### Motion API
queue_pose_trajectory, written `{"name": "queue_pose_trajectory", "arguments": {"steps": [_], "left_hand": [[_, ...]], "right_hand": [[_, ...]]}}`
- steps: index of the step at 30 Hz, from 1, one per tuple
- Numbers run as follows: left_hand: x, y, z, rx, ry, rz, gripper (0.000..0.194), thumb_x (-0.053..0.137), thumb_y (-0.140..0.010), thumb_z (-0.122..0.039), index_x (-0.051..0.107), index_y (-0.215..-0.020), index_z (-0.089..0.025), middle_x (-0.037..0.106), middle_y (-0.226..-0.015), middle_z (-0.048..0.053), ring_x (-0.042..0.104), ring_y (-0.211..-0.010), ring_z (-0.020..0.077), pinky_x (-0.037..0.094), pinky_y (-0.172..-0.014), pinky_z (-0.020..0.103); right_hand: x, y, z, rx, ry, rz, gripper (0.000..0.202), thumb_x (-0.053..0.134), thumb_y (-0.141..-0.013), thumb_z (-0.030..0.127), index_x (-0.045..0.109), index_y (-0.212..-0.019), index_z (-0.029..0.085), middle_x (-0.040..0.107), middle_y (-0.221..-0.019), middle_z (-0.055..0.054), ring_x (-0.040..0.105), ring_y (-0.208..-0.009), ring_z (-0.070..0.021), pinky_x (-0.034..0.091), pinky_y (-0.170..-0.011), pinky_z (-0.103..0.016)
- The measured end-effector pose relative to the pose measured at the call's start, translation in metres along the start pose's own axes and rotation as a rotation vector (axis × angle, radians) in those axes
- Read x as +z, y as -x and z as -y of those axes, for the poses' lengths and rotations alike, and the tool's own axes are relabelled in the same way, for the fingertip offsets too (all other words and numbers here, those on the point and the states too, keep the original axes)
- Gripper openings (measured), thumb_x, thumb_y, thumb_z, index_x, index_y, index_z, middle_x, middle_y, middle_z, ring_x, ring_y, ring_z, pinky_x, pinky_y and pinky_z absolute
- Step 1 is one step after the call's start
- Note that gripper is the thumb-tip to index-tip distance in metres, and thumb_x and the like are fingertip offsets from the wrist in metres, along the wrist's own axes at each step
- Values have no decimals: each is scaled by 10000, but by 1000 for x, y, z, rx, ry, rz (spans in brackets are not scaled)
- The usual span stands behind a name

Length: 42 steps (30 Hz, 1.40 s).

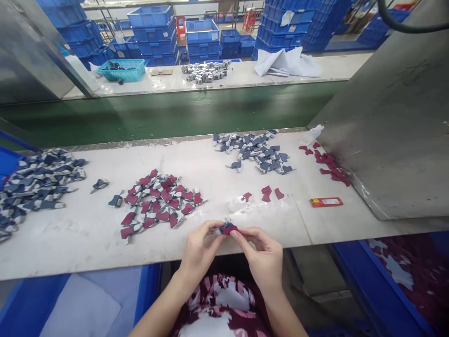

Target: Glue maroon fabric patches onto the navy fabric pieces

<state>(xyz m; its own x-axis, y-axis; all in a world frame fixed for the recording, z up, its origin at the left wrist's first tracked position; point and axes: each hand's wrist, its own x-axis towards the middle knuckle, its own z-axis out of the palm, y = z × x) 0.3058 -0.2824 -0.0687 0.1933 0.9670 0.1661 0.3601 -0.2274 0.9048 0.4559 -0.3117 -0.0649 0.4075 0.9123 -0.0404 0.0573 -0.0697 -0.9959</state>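
Observation:
Just above the front edge of the table, my left hand (199,245) pinches a small blue-and-grey part (221,226) between thumb and fingers. My right hand (264,252) grips a maroon piece (230,229), which lies against that part; whether the two are joined I cannot tell. Beyond my hands are a few loose maroon pieces (266,193) and a small clear plastic bag or container (237,203). A heap of maroon-faced grey parts (159,199) lies to the left of my hands. Farther back sits a pile of blue-and-grey parts (257,150).
Another large blue-and-grey pile (38,185) covers the table's left end. At right, maroon pieces (329,164) and a red packet (326,201) lie beside a metal housing (396,131). Past the green belt (210,110), a shelf holds a turquoise basket (122,70) and grey parts (206,71).

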Motion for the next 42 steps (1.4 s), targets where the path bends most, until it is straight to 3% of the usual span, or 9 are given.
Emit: {"name": "queue_pose_trajectory", "arguments": {"steps": [5, 13, 25, 29, 32, 35, 39, 42], "left_hand": [[3, 0, -10, -117, 168, -43, 171, 739, -814, -142, 763, -980, -179, 807, -951, 56, 776, -842, 196, 633, -774, 240], [-2, 0, -20, -183, 324, -31, 205, 788, -765, -133, 815, -958, -200, 813, -973, 53, 777, -822, 192, 645, -706, 216], [-1, -6, -27, -337, 506, -82, 131, 838, -732, -233, 829, -853, -184, 811, -922, 78, 776, -867, 217, 638, -766, 231], [-3, -7, -30, -391, 555, -53, 164, 855, -721, -269, 823, -851, -174, 816, -902, 76, 781, -844, 221, 640, -781, 243], [-3, -6, -30, -380, 535, -25, 168, 827, -765, -294, 820, -882, -173, 816, -906, 77, 782, -838, 228, 644, -793, 271], [0, -2, -31, -254, 407, -30, 129, 757, -844, -278, 815, -914, -187, 810, -922, 74, 773, -851, 223, 643, -788, 283], [7, 2, -34, -96, 242, -100, 120, 703, -887, -245, 805, -932, -199, 799, -925, 78, 757, -850, 214, 637, -797, 297], [11, 1, -33, -146, 323, -100, 124, 729, -869, -276, 806, -913, -188, 799, -936, 88, 761, -874, 222, 639, -811, 299]], "right_hand": [[0, 1, 7, -126, 5, 15, 114, 797, -797, 310, 773, -757, 206, 749, -719, -32, 675, -617, -159, 559, -571, -254], [-2, 4, 4, -308, 129, -11, 9, 767, -842, 221, 765, -834, 218, 749, -754, -9, 683, -646, -147, 549, -588, -253], [0, 0, 6, -608, 262, -67, 183, 746, -844, 92, 760, -955, 236, 710, -769, -4, 685, -655, -127, 573, -597, -234], [-4, -5, -2, -537, 209, -84, 196, 762, -843, 173, 774, -1022, 252, 696, -837, -24, 684, -701, -138, 592, -637, -251], [-9, -9, -6, -357, 119, 96, 200, 719, -886, 291, 775, -1071, 238, 739, -925, -62, 719, -792, -175, 618, -697, -282], [-11, -11, -5, -219, 16, 234, 198, 676, -916, 346, 788, -1023, 222, 757, -868, -60, 724, -765, -176, 613, -660, -265], [-10, -12, -3, -222, 22, 189, 173, 692, -901, 341, 799, -971, 224, 743, -806, -49, 699, -722, -170, 589, -638, -261], [-8, -11, -5, -228, 8, 161, 163, 680, -909, 328, 798, -957, 227, 735, -788, -41, 689, -704, -167, 575, -616, -257]]}}
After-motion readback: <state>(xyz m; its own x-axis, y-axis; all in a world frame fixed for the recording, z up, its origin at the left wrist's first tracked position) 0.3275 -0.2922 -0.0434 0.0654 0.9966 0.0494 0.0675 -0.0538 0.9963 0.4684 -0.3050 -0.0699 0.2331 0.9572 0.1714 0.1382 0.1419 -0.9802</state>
